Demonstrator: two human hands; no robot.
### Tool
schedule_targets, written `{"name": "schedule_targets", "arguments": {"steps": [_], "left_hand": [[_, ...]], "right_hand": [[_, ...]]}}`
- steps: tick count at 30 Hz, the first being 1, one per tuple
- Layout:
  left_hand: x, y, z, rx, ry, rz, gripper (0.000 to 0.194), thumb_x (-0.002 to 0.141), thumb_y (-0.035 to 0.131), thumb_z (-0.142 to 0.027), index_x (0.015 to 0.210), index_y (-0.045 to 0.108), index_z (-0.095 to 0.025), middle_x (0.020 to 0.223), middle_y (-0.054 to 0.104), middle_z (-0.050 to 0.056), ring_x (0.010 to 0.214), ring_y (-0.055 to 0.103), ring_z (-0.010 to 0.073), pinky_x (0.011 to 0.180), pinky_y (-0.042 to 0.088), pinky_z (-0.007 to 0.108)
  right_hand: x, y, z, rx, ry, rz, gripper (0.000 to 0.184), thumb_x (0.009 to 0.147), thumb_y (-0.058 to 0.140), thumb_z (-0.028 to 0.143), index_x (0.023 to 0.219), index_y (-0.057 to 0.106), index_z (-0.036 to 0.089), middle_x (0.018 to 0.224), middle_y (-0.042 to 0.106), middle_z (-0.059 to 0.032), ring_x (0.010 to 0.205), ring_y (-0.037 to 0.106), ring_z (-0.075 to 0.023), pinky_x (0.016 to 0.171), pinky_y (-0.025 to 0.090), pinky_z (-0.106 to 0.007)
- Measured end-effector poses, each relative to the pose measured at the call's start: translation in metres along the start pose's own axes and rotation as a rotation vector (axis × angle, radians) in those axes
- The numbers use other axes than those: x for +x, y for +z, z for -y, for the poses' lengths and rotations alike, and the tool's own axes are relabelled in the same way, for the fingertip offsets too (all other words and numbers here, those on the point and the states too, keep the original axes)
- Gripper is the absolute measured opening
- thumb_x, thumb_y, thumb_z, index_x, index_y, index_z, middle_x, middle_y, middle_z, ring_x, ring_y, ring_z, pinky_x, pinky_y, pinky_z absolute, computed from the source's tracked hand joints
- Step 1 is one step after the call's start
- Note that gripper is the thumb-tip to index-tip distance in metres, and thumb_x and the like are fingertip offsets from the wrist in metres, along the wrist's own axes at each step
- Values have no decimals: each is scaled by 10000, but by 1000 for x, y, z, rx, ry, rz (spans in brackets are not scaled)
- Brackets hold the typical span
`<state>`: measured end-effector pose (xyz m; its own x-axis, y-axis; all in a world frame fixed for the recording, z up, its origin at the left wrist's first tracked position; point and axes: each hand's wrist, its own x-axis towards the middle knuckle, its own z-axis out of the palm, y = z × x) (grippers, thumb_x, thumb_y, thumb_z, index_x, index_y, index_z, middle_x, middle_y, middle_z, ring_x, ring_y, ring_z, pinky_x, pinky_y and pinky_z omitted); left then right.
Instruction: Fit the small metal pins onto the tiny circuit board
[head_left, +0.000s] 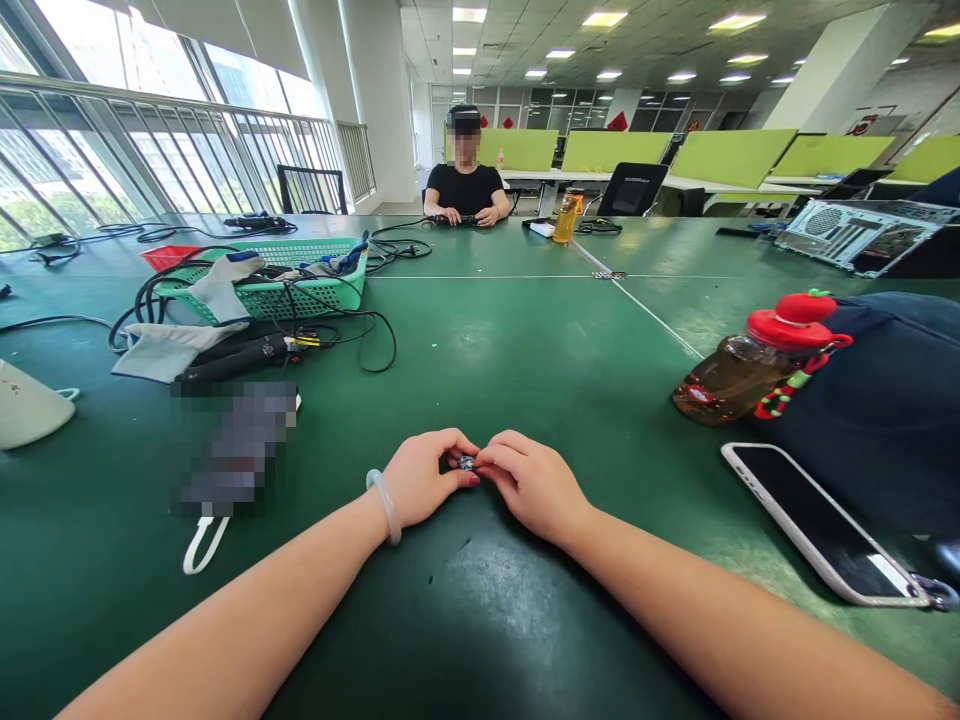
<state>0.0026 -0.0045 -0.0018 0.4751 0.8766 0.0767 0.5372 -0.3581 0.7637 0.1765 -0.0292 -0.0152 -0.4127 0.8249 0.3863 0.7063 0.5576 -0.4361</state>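
Just above the green table [480, 370], a small black-and-white patterned object [466, 463] sits between my two hands; its kind is too small to tell. My left hand [421, 478], with a pale bangle [385, 507] at the wrist, closes its thumb and fingers around the object's left side. From the other side, the pinched fingertips of my right hand [534, 487] meet it. Part of the object is hidden behind the fingers.
Left lie a blurred-out dark item [244, 450], a green basket [330, 295] with gloves and cables, and a whitish cup [30, 405]. Right are a red-capped bottle [731, 375], a phone [817, 520] and a dark bag [885, 420]. Another person [465, 185] sits opposite.
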Motion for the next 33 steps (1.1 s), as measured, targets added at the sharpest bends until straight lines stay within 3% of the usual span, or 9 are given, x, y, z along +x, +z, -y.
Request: {"name": "schedule_targets", "arguments": {"steps": [4,8,10,14,18,23,33], "left_hand": [[3,-2,5,-65,-77,-106,214,690,616,-276,887,600,-195,712,603,-11,663,542,129,645,420,262],[7,-3,9,-467,-127,-78,264,707,597,-269,945,551,-164,828,634,31,770,585,139,716,445,276],[8,-3,9,-566,-124,-71,280,703,606,-271,949,541,-155,865,637,46,814,590,144,750,446,284],[8,-3,10,-348,-125,-143,281,665,644,-283,907,569,-161,770,626,22,680,562,128,655,445,267],[5,-4,6,-114,-89,-175,254,637,664,-295,856,603,-183,681,596,-17,592,503,109,585,415,242],[0,-4,-3,-64,-53,-125,250,630,668,-311,844,617,-191,681,595,-18,620,510,117,591,408,238],[-2,-7,-6,45,-31,-127,202,643,664,-306,804,610,-197,752,626,-8,683,548,141,636,417,254]], "right_hand": [[-1,-1,-1,0,40,25,131,840,468,229,879,592,217,867,569,-14,750,529,-116,674,419,-232],[-1,5,-2,-32,38,101,139,816,512,267,909,607,228,892,568,-11,760,542,-120,687,433,-244],[0,8,-3,-45,29,124,138,820,503,264,885,619,229,878,571,-9,753,545,-118,683,433,-245],[2,7,-1,-32,50,98,135,823,490,241,800,621,217,830,572,-1,720,539,-110,656,428,-234],[3,0,1,48,114,-47,130,821,497,262,808,618,215,845,570,-1,698,528,-99,634,421,-218],[2,-3,2,80,134,-128,126,805,521,286,820,622,212,838,573,-8,669,527,-99,599,414,-214],[3,-1,2,47,125,-146,132,810,506,279,791,625,225,814,582,-7,663,538,-101,583,413,-209]]}}
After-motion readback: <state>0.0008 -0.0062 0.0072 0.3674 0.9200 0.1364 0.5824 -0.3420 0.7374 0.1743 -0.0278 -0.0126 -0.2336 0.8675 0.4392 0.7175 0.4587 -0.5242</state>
